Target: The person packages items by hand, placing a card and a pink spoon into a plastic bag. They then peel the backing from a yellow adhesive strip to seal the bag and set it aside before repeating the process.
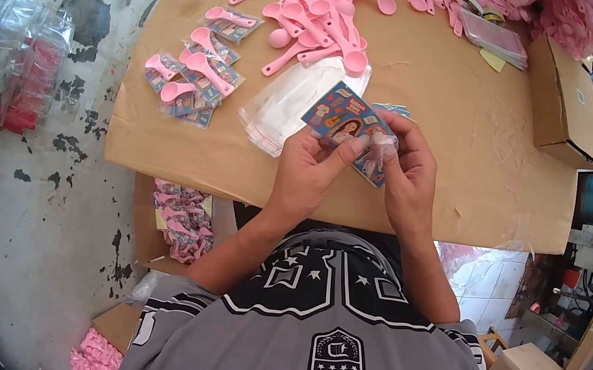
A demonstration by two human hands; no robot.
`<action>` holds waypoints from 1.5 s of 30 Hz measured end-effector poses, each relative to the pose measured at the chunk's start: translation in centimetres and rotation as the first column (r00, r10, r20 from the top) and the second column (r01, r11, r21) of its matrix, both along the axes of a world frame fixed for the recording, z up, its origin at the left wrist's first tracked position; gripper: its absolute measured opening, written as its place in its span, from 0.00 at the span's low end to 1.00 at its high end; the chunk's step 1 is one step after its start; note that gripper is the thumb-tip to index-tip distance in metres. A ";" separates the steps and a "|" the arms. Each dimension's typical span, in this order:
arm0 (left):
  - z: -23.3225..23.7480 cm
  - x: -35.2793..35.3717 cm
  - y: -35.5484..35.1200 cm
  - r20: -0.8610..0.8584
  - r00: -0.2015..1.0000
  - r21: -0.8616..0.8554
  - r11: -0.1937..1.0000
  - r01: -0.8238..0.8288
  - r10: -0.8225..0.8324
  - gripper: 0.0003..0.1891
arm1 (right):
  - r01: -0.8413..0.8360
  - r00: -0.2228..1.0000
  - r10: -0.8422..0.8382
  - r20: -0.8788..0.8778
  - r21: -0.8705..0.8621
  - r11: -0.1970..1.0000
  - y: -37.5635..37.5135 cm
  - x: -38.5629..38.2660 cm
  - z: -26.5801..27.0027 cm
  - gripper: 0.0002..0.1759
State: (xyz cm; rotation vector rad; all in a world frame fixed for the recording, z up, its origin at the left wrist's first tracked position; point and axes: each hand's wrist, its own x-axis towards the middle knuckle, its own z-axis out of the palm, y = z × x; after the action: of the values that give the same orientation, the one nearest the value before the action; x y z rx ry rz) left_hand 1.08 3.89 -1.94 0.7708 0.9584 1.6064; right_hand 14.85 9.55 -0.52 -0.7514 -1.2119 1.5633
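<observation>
In the head view, my left hand (309, 165) pinches a blue printed card (341, 114) between thumb and fingers, over the front part of the table. My right hand (412, 174) closes on a bit of crumpled clear plastic bag (380, 146) at the card's right side. A second blue printed piece shows below the plastic. Just beyond my hands lies a stack of clear plastic bags (271, 112). More blue cards (397, 111) peek out behind my right fingers. A heap of pink measuring spoons (323, 23) lies farther back.
Several packed spoons with cards (201, 75) lie on the table's left (162, 143). A cardboard box (561, 104) stands at the right edge, near a stack of clear packets (494, 38). Below the front edge, an open box (182, 222) holds packed spoons.
</observation>
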 end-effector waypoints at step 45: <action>0.1 -5.6 -2.1 0.465 0.830 0.028 0.931 -0.363 0.309 0.28 | -0.367 0.423 -0.327 0.845 0.489 0.791 19.0 -8.4 -1.2 0.21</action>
State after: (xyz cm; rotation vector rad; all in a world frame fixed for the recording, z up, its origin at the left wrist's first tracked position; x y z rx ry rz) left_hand -4.56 1.79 -1.86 0.2741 0.6831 2.0508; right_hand 6.45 28.53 -1.75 -1.1755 -2.4080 0.5037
